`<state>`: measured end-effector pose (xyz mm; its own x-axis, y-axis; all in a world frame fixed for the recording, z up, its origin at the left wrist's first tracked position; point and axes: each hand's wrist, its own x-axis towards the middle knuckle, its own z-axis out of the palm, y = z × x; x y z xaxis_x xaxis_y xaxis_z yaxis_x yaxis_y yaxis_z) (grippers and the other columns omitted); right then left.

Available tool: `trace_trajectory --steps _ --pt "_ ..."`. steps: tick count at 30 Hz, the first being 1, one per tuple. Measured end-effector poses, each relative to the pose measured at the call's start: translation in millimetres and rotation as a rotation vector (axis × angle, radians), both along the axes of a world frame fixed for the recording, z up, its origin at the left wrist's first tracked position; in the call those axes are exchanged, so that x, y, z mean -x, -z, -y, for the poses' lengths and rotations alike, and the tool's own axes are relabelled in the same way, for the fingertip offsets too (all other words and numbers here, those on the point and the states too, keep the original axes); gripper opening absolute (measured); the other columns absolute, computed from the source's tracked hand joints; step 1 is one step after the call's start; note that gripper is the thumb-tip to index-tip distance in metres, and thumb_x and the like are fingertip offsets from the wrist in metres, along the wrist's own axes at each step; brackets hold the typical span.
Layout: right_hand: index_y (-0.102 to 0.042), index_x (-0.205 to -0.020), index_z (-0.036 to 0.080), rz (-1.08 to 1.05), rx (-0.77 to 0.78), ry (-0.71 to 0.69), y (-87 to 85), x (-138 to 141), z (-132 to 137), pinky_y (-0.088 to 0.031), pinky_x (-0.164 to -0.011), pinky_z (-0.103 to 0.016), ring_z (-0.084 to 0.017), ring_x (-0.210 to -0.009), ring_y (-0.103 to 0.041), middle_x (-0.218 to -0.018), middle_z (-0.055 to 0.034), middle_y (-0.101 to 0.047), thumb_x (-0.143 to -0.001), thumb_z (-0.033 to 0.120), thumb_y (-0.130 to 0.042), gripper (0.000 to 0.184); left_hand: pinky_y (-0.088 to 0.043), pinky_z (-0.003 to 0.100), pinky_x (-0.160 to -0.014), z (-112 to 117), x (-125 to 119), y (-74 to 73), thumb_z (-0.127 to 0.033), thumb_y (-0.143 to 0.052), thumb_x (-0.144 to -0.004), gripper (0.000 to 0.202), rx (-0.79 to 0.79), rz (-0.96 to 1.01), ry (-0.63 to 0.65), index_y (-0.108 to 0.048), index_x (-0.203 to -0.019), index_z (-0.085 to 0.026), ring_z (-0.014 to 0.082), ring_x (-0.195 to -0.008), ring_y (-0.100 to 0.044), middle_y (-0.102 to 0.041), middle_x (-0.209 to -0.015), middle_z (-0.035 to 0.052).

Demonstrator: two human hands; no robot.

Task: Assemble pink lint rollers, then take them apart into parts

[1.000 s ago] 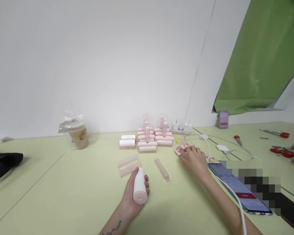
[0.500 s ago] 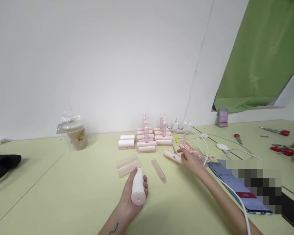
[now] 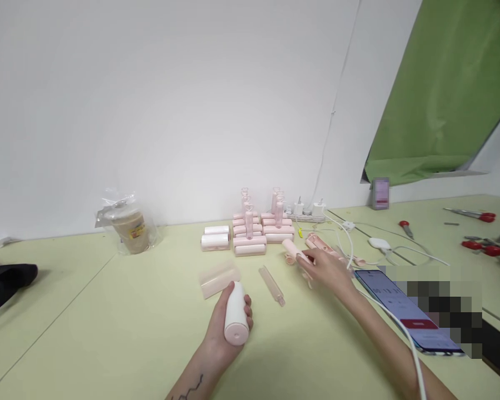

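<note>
My left hand (image 3: 221, 325) is wrapped around a white lint roll (image 3: 236, 312) with a pale pink end cap facing me. Farther right, my right hand (image 3: 327, 272) has its fingers closed on a pink lint roller handle (image 3: 294, 250), a tube-like part raised at its far end. A translucent pink cover (image 3: 217, 279) lies just beyond my left hand. Between the hands rests a narrow clear pink piece (image 3: 271, 286). More pink parts (image 3: 316, 243) lie behind my right hand, which partly hides them.
Pink lint rollers (image 3: 250, 246) stand grouped near the wall, beside two white rolls (image 3: 215, 241). A bagged drink cup (image 3: 133, 230) is at left. White cables (image 3: 404, 328), a phone (image 3: 404, 311), a power strip (image 3: 306, 218) and red-handled tools (image 3: 491, 250) occupy the right.
My right hand has closed on the pink handle and tilted its far end up off the table. My left hand still holds the white roll in nearly the same place.
</note>
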<state>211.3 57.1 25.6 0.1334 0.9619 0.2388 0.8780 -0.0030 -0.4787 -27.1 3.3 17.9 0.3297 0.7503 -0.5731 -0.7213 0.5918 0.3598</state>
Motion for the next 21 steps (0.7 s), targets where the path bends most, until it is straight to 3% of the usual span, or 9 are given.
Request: trace_trajectory --steps 4,8,10,14,17,21 --pt "-0.054 -0.058 0.017 -0.269 0.01 -0.033 -11.3 5.3 4.2 -0.03 -0.044 -0.024 -0.015 -0.049 -0.047 -0.049 0.0006 -0.045 -0.079 0.05 -0.033 0.044 -0.044 0.016 -0.034 -1.0 -2.1 4.5 -0.032 -0.055 -0.077 0.02 -0.04 -0.094 -0.033 -0.046 -0.079 -0.014 0.007 -0.041 -0.051 -0.053 -0.062 -0.0011" --pt "-0.059 -0.083 0.014 -0.552 0.112 -0.191 -5.1 43.8 18.6 -0.042 -0.045 -0.025 -0.015 -0.05 -0.052 -0.054 -0.0002 -0.05 -0.083 0.047 -0.022 0.05 -0.05 0.023 -0.045 -0.7 -4.9 9.6 -0.037 -0.057 -0.075 0.025 -0.094 -0.22 -0.179 -0.047 -0.084 -0.016 0.0083 -0.043 -0.052 -0.054 -0.064 -0.0007" --pt "-0.059 -0.091 0.013 -0.698 0.207 -0.303 3.1 70.1 31.2 -0.045 -0.045 -0.026 -0.016 -0.051 -0.055 -0.056 -0.0005 -0.052 -0.083 0.047 -0.024 0.049 -0.052 0.027 -0.051 -0.5 -5.6 10.7 -0.039 -0.056 -0.075 0.026 -0.102 -0.255 -0.239 -0.047 -0.084 -0.017 0.0087 -0.043 -0.052 -0.054 -0.063 -0.0008" --pt "-0.06 -0.094 0.015 -0.962 0.321 -0.526 18.5 108.7 57.4 -0.047 -0.056 -0.028 -0.019 -0.067 -0.057 -0.072 -0.0037 -0.06 -0.081 0.048 -0.039 0.041 -0.05 0.027 -0.052 1.0 -6.0 11.2 -0.044 -0.054 -0.075 0.029 -0.161 -0.296 -0.215 -0.048 -0.085 -0.017 0.0126 -0.05 -0.055 -0.052 -0.062 -0.0004" --pt "-0.059 -0.097 0.018 -0.967 0.22 -0.51 24.9 119.0 70.6 -0.044 -0.068 -0.028 -0.019 -0.077 -0.054 -0.081 -0.0037 -0.06 -0.084 0.046 -0.04 0.037 -0.048 0.024 -0.054 5.2 -8.1 11.8 -0.046 -0.054 -0.074 0.032 -0.248 -0.409 -0.238 -0.047 -0.093 -0.022 0.0149 -0.061 -0.058 -0.053 -0.067 -0.0011" --pt "-0.055 -0.103 0.019 -0.943 0.186 -0.444 28.5 120.8 79.1 -0.043 -0.063 -0.026 -0.017 -0.072 -0.053 -0.077 -0.0014 -0.058 -0.086 0.045 -0.036 0.036 -0.047 0.023 -0.051 12.8 -13.6 13.5 -0.054 -0.052 -0.072 0.04 -0.241 -0.536 -0.213 -0.045 -0.102 -0.029 0.0151 -0.063 -0.058 -0.053 -0.073 -0.0022"
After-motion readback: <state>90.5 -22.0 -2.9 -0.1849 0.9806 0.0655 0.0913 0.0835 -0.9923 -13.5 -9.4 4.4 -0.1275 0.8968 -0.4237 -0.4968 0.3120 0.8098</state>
